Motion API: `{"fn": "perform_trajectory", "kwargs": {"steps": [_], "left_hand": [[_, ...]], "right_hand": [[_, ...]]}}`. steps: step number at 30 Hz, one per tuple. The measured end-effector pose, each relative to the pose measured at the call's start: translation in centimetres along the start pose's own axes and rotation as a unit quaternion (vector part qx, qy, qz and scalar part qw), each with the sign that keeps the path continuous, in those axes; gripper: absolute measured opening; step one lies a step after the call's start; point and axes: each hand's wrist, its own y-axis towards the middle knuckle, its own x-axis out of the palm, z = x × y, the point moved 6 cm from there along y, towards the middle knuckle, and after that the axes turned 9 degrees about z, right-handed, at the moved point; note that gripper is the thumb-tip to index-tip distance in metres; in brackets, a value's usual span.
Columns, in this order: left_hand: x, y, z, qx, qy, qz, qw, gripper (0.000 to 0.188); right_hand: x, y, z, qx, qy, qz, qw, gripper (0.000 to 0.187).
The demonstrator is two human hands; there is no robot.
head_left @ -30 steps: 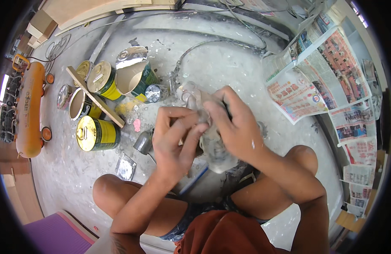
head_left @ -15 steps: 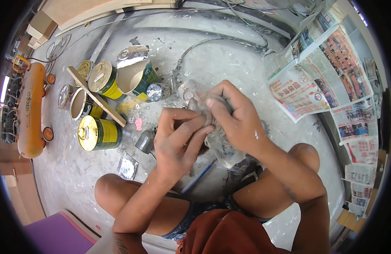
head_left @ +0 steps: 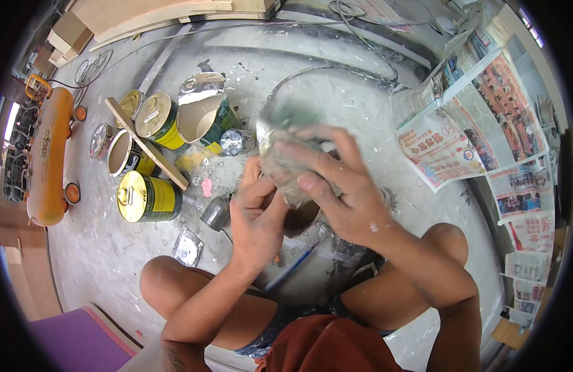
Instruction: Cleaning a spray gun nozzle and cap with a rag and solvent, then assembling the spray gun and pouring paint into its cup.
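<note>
Between my hands is a crumpled, see-through plastic sheet or bag [head_left: 279, 162], blurred by motion at its far end. My left hand [head_left: 258, 214] has its fingers curled and pinches the near left side of the plastic. Over the right side lies my right hand [head_left: 345, 192], thumb and fingers closing on the plastic, fingertips smeared. Whether a harder piece sits inside the plastic is hidden. Just below the hands, the brown inside of a round container [head_left: 302, 220] shows. A grey metal cup [head_left: 216, 212] lies left of my left hand. A blue stick-like tool [head_left: 292, 266] rests nearer my legs.
Several paint tins stand left, including a yellow-labelled closed tin [head_left: 148, 197] and an open tin [head_left: 202, 121]. A wooden strip [head_left: 147, 144] lies across some. An orange air compressor [head_left: 50, 155] stands far left. Newspaper sheets [head_left: 441, 136] hang right. A hose [head_left: 336, 66] crosses the floor.
The plastic, which hung toward my legs, is now swung up and away on the far side. My right hand has opened out somewhat over it, and the brown container below has come into sight.
</note>
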Motion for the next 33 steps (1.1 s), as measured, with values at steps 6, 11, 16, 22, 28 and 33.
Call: {"fn": "perform_trajectory", "kwargs": {"steps": [6, 11, 16, 22, 28, 33], "left_hand": [[1.0, -1.3, -0.6, 0.070, 0.059, 0.022, 0.996, 0.012], [1.3, -2.2, 0.4, 0.214, 0.145, 0.035, 0.965, 0.017], [1.0, -1.4, 0.6, 0.173, 0.147, 0.056, 0.972, 0.015], [0.7, -1.3, 1.0, 0.100, 0.112, 0.048, 0.987, 0.013], [1.1, -1.7, 2.3, 0.284, 0.208, 0.028, 0.936, 0.016], [1.4, -1.3, 1.3, 0.252, 0.199, 0.017, 0.947, 0.015]], "right_hand": [[1.4, -1.3, 0.7, 0.129, 0.088, 0.056, 0.986, 0.027], [1.9, -1.6, 2.4, 0.303, 0.161, 0.064, 0.937, 0.029], [2.1, -1.8, 1.8, 0.249, 0.185, 0.068, 0.948, 0.035], [1.2, -1.8, 0.2, 0.150, 0.153, 0.046, 0.976, 0.041], [1.8, -1.3, 1.8, 0.251, 0.213, 0.087, 0.940, 0.034], [2.2, -0.8, 3.8, 0.311, 0.207, 0.078, 0.924, 0.031]]}}
